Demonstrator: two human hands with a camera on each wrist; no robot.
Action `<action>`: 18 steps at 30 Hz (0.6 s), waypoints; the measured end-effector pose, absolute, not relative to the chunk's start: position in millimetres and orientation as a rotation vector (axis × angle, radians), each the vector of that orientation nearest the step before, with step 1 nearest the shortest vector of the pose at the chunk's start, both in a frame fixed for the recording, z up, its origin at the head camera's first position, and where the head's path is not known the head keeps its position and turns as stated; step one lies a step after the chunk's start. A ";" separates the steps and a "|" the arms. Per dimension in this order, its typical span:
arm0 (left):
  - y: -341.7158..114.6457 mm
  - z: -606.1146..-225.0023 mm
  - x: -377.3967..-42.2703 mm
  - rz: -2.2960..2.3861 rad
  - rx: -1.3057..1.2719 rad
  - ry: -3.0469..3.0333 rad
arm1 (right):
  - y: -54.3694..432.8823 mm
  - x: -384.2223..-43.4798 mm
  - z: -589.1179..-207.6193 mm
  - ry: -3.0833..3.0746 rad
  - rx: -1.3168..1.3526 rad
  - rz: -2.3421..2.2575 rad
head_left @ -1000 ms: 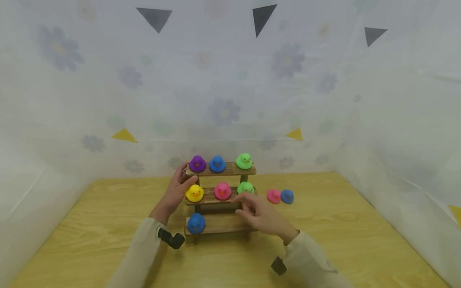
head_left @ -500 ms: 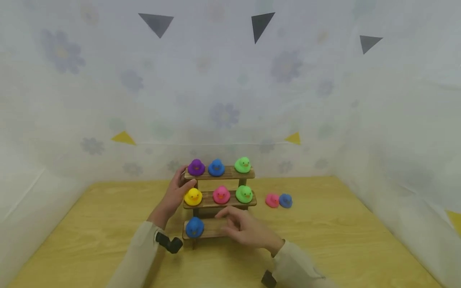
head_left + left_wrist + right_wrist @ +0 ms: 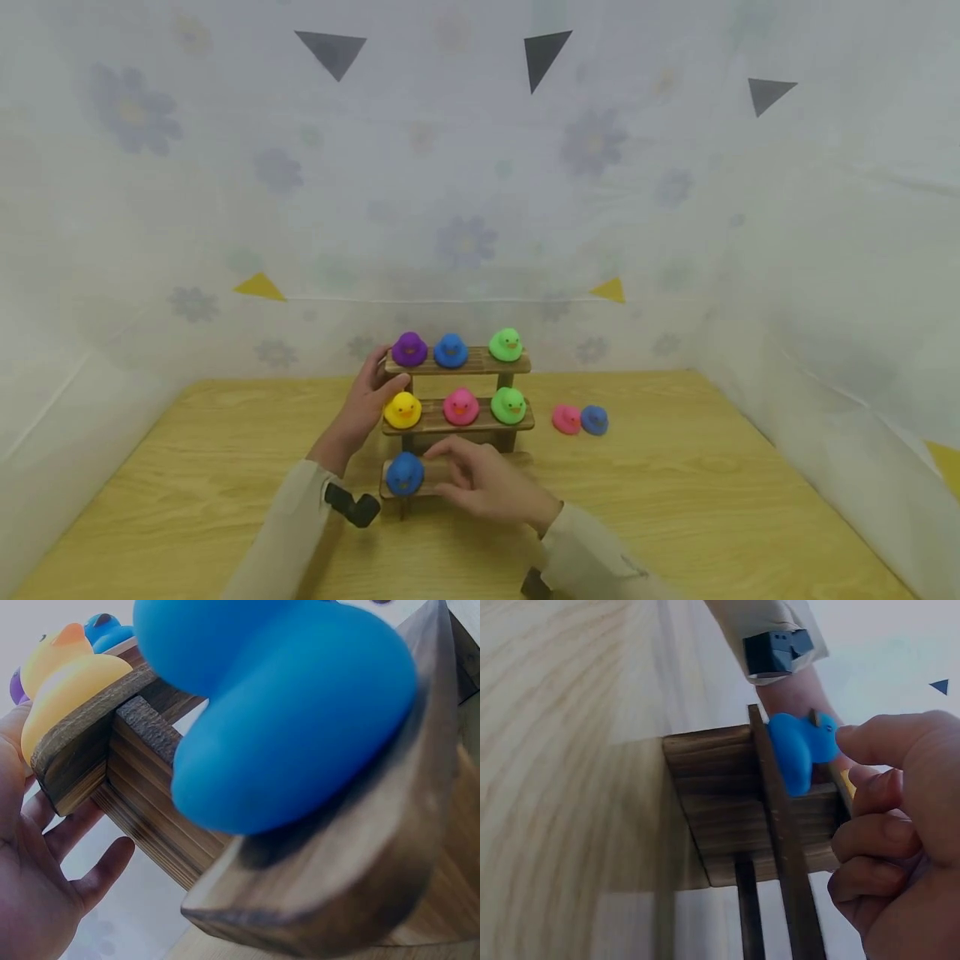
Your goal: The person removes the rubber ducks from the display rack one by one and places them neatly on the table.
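Observation:
A three-tier wooden display stand (image 3: 457,423) holds several rubber ducks. My left hand (image 3: 365,408) grips its left side by the upper tiers, thumb in front and fingers behind, close to a yellow rubber duck (image 3: 402,411). On the bottom tier's left end sits a blue rubber duck (image 3: 405,474), large in the left wrist view. My right hand (image 3: 491,486) hovers just right of that duck, index finger and thumb apart, the other fingers curled; nothing is in it. The right wrist view has the fingertips close to the blue duck (image 3: 795,750); whether they touch is unclear.
A purple (image 3: 409,349), a blue (image 3: 451,351) and a green duck (image 3: 506,345) stand on the top tier. The middle tier bears a pink (image 3: 461,407) and a green duck (image 3: 508,406). Another pink (image 3: 567,419) and blue duck (image 3: 595,420) lie on the table (image 3: 675,483).
My right hand has moved left and down from the middle tier's green duck to beside the bottom tier's blue duck. The left hand keeps its place on the stand.

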State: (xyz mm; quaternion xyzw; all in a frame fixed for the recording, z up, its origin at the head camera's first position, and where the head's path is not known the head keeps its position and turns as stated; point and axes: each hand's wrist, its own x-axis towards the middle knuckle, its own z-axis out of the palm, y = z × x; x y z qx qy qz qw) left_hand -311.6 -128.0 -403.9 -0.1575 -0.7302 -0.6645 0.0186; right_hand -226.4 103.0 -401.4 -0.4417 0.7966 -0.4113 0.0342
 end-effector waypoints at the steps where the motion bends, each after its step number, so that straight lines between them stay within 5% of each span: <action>1: -128.2 -403.4 -311.7 -2.061 -0.496 -2.270 | 100.4 -227.0 -402.7 2.443 -1.359 -1.260; 18: -128.9 -399.5 -310.6 -2.096 -0.467 -2.294 | 79.1 -229.2 -407.9 2.505 -1.395 -1.156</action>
